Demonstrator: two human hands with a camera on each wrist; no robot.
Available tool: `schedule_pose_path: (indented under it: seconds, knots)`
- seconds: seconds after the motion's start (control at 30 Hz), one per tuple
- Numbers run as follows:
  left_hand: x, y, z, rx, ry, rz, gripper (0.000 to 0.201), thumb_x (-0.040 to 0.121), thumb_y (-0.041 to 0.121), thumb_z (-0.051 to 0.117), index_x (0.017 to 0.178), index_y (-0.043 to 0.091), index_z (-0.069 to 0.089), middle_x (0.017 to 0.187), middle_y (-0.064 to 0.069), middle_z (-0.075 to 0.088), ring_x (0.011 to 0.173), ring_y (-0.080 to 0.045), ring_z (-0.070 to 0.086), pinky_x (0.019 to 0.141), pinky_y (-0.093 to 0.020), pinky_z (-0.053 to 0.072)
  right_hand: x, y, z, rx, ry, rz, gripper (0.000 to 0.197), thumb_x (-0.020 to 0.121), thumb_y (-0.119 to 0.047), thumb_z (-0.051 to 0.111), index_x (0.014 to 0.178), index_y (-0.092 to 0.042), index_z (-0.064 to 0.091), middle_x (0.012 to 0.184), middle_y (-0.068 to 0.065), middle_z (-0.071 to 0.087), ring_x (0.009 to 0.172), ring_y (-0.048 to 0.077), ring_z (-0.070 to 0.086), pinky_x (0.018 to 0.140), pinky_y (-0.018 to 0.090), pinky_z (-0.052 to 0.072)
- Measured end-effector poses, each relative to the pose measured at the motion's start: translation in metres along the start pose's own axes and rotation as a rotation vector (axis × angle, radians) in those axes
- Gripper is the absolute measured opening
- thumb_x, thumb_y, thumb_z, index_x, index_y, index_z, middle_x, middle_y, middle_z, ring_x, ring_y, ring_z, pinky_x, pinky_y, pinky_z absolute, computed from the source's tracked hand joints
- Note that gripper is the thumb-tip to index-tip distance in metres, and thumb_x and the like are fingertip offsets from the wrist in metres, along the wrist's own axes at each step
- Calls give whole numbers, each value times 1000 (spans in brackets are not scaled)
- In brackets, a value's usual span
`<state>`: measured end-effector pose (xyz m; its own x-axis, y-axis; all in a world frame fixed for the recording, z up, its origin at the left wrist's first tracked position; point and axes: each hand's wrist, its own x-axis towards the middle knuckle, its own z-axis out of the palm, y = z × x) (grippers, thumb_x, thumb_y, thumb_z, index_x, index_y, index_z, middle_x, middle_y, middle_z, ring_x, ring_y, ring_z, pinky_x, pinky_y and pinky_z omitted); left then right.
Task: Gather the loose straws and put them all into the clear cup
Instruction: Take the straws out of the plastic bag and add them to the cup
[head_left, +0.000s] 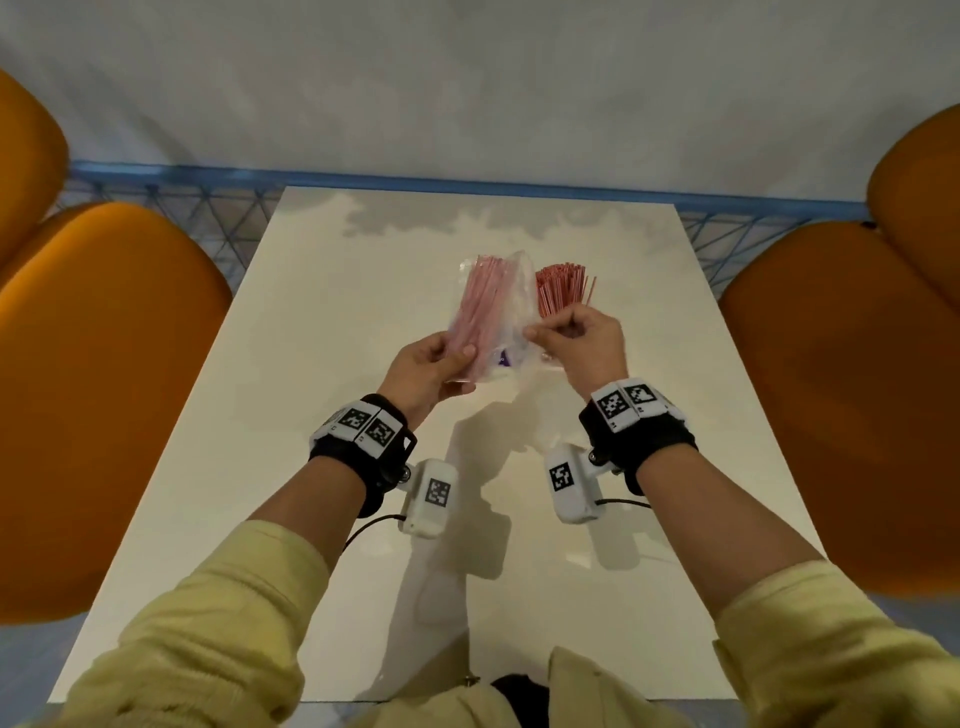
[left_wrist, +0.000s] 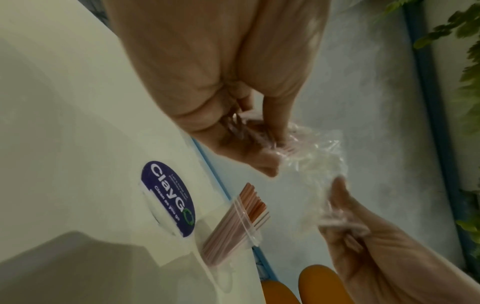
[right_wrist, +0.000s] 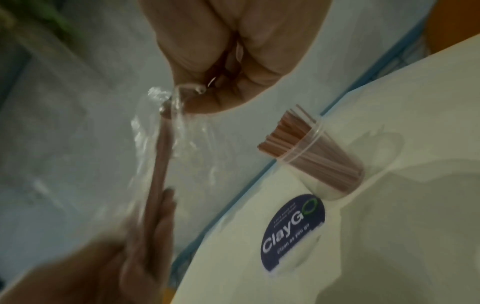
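Left hand (head_left: 423, 366) grips the near end of a clear crinkly plastic bag (head_left: 511, 312) full of thin pink-red straws (head_left: 480, 306), thumb on top, fingers curled under. The bag is lifted off the bench and points away from me. Right hand (head_left: 582, 338) is closed in a pinch on the bag's right edge, fingertips (head_left: 535, 332) bunched on the film. In the right wrist view the plastic (right_wrist: 166, 131) hangs crumpled from that pinch, with the straw bundle (right_wrist: 158, 170) running down toward the left hand's fingers (right_wrist: 163, 207). The left wrist view is blurred, but I see the film (left_wrist: 311, 160) stretched between both hands.

The clear plastic cup (right_wrist: 322, 156) stands on the glossy white rectangular bench (head_left: 363, 519), just right of the bag and just beyond the right hand. It is already packed with red straws (head_left: 563, 288) standing upright and sticking out past the rim; a few lean right. The head view hides the cup body behind the right hand; both wrist views show it, apart from the hands.

A dark blue round "ClayGo" sticker (right_wrist: 293, 232) sits on the bench just beside the cup base.

Further out: orange rounded chair (head_left: 98, 395) left of the bench, another orange chair (head_left: 852, 395) on the right. A blue wire-mesh fence (head_left: 218, 218) runs along the far edge of the bench, grey ground beyond. Green foliage (left_wrist: 465, 67) shows in the left wrist view. Yellow-green sleeves (head_left: 223, 634) on both arms, black wrist straps with square-coded tags (head_left: 363, 423).
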<state>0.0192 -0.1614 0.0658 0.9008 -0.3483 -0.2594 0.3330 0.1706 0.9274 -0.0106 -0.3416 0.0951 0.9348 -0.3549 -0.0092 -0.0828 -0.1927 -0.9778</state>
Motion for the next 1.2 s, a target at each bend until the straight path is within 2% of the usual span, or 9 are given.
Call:
schedule_pose_path:
  seconds: [0.17, 0.43, 0.53, 0.6, 0.7, 0.87, 1.03, 1.1, 1.2]
  knots:
    - [-3, 1, -16, -201, 87, 19, 12, 93, 15, 53, 100, 12, 63, 86, 2, 72, 72, -7, 68, 70, -20, 57, 12, -3, -27, -108, 221, -67, 25, 73, 0, 73, 65, -21, 61, 65, -6, 61, 60, 8, 55, 66, 29, 54]
    - [1, 8, -25, -299, 322, 30, 18, 90, 35, 57, 88, 18, 61, 77, 3, 62, 66, -8, 58, 52, -16, 50, 9, -13, -42, -181, 262, -182, 26, 74, 9, 59, 85, -11, 72, 82, 3, 66, 65, -2, 56, 70, 12, 47]
    - [3, 13, -21, -238, 408, 29, 25, 93, 35, 53, 77, 17, 57, 65, 3, 57, 54, -8, 51, 42, -15, 42, 1, -6, -45, -197, 286, -165, 37, 74, 13, 49, 94, -10, 69, 98, 9, 65, 83, 12, 56, 73, 11, 46]
    - [6, 15, -22, -211, 437, 67, 26, 95, 33, 51, 75, 16, 54, 61, 3, 53, 46, -6, 47, 38, -14, 39, -2, 5, -47, -68, 307, -38, 45, 74, 7, 47, 112, -11, 61, 115, 7, 58, 101, 17, 53, 75, 9, 44]
    - [7, 18, -26, -142, 415, 99, 25, 96, 33, 48, 79, 16, 55, 68, 1, 56, 48, -5, 51, 45, -14, 44, -4, 12, -48, 432, 269, 391, 48, 75, -23, 55, 121, -13, 49, 108, 5, 51, 110, 27, 50, 79, 32, 48]
    - [7, 24, -30, -38, 332, 136, 25, 96, 32, 47, 78, 17, 56, 62, 5, 59, 53, -7, 52, 51, -17, 45, -5, 20, -46, 690, -20, 749, 78, 74, -71, 51, 113, -4, 48, 92, 15, 59, 68, 16, 56, 54, 22, 51]
    - [6, 29, -41, 37, 325, 180, 28, 97, 30, 47, 73, 16, 56, 44, 11, 55, 41, -3, 47, 47, -16, 42, -3, 25, -50, 541, 19, 602, 29, 89, -13, 58, 117, -6, 58, 90, 6, 58, 70, 11, 53, 58, 17, 45]
    - [6, 31, -45, 51, 320, 185, 27, 96, 29, 49, 75, 16, 58, 46, 11, 56, 42, -2, 48, 47, -15, 42, -3, 26, -51, 465, 42, 549, 39, 88, 8, 46, 125, -4, 54, 98, 8, 61, 79, 14, 56, 66, 20, 42]
    - [8, 38, -43, 103, 292, 222, 25, 96, 27, 50, 76, 16, 61, 50, 10, 56, 42, -2, 49, 46, -14, 42, -4, 29, -47, 484, 152, 566, 35, 90, 1, 49, 124, -4, 56, 104, 10, 64, 73, 14, 60, 65, 21, 45]
